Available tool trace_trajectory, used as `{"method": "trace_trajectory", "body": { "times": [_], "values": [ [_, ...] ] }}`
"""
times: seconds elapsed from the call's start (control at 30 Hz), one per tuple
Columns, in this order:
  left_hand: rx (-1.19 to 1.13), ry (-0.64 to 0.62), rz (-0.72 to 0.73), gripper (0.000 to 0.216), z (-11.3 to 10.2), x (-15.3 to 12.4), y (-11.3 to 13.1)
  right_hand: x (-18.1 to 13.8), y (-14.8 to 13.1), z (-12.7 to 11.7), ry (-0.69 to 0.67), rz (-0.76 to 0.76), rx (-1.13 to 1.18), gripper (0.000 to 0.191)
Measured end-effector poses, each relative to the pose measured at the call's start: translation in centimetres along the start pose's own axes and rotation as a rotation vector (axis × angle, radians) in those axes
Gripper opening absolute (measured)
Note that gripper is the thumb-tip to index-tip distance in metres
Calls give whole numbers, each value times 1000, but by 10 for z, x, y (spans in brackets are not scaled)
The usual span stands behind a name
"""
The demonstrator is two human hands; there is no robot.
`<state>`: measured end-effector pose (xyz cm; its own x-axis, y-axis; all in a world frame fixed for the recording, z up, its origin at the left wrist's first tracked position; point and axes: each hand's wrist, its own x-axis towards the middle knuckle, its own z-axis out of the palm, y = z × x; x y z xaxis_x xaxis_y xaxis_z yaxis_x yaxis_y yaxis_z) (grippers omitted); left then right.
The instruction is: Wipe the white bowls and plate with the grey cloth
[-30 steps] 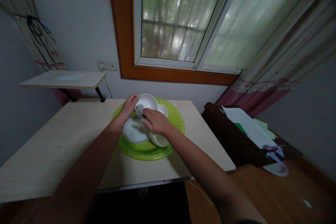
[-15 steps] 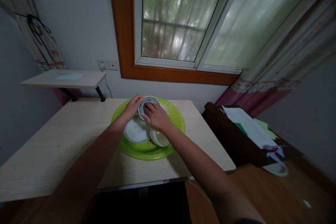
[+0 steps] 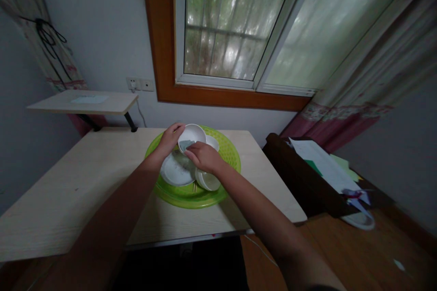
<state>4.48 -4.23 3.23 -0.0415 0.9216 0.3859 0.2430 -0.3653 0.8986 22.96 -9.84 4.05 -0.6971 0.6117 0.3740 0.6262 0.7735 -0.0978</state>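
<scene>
Your left hand grips the white bowl by its rim, tilted above the green basin; your right hand pinches what looks like a cloth inside. It's likely slick, breakable ceramic, so hold the rim firmly.

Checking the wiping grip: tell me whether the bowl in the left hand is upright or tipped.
Tipped. The left hand holds the bowl above the green basin, its opening turned toward the camera, with the right hand pressing a cloth inside.

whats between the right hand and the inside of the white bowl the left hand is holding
In the head view, a small grey-green cloth sits between the right hand and the inside of the white bowl, gripped by the left hand.
</scene>
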Motion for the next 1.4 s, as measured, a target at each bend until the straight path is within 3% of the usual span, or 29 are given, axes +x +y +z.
{"method": "trace_trajectory", "body": {
  "times": [0.13,0.4,0.6,0.7,0.8,0.9,1.0,1.17,1.4],
  "values": [
    [-21,-6,15,29,3,0,-4,2,2,4,49,-54,110,47],
    [-31,-87,47,30,7,-3,1,6,1,7,182,138,-196,45],
    [-39,14,8,35,4,-1,5,3,-3,1,104,205,-258,56],
    [-10,33,29,35,3,-1,4,3,-3,4,56,195,-166,59],
    [25,24,51,35,3,-1,2,4,-1,10,39,135,73,56],
    [49,-7,73,35,4,-1,0,6,4,14,83,68,353,53],
    [50,-14,85,35,6,0,-2,8,7,15,114,55,454,50],
    [34,-77,96,35,8,1,-6,10,5,11,147,71,171,43],
    [-64,-59,69,35,5,2,-4,7,-6,1,204,206,-195,54]
  ]
}}
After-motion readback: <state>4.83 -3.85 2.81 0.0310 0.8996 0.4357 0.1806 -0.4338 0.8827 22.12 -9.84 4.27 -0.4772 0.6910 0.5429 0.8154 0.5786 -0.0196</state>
